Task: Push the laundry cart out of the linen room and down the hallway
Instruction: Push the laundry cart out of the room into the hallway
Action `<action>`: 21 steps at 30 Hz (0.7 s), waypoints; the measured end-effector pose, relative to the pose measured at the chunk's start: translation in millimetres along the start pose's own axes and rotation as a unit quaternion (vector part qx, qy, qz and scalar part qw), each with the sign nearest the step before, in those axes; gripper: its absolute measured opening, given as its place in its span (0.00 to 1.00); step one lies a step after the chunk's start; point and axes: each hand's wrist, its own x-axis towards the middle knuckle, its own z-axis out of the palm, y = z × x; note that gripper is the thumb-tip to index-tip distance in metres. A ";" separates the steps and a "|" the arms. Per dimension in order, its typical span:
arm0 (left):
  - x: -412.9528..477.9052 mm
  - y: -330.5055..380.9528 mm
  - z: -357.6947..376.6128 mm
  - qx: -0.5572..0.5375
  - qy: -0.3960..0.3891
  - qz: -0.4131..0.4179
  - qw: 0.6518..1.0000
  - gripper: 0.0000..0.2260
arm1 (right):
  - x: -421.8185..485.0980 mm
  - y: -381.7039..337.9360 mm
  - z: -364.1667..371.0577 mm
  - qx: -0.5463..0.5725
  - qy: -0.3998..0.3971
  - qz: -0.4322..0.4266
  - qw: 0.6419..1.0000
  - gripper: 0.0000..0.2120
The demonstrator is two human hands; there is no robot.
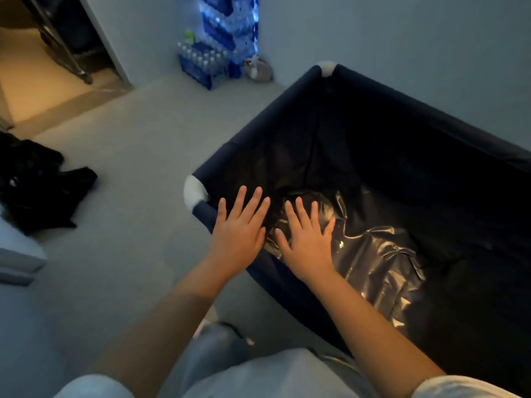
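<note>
The laundry cart (253, 124) is a dark navy fabric bin with white padded corners, standing at the right against the wall. A shiny dark plastic bag (373, 254) lies inside it. My left hand (240, 229) hovers flat with fingers spread over the cart's near rim, close to the white corner. My right hand (306, 238) is also flat and spread, just inside the rim above the plastic bag. Neither hand grips anything. Whether the palms touch the rim I cannot tell.
An open doorway (51, 79) at the upper left leads onto a warm-lit floor. Packs of water bottles (212, 53) are stacked at the far wall. Dark clothing (37, 182) lies on the grey floor at the left, beside a pale ledge (17, 254).
</note>
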 end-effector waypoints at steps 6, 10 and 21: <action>35.2 -118.6 -20.6 0.018 -0.048 0.055 0.997 0.25 | 50.1 -92.4 9.8 0.012 0.038 0.047 0.998 0.29; 71.9 -150.4 -15.4 0.024 -0.062 0.115 0.991 0.25 | 80.1 -115.4 17.3 -0.002 0.056 0.105 0.993 0.28; 180.3 -230.8 16.7 0.039 -0.106 0.253 0.961 0.26 | 187.8 -150.8 57.4 0.045 0.069 0.239 0.967 0.29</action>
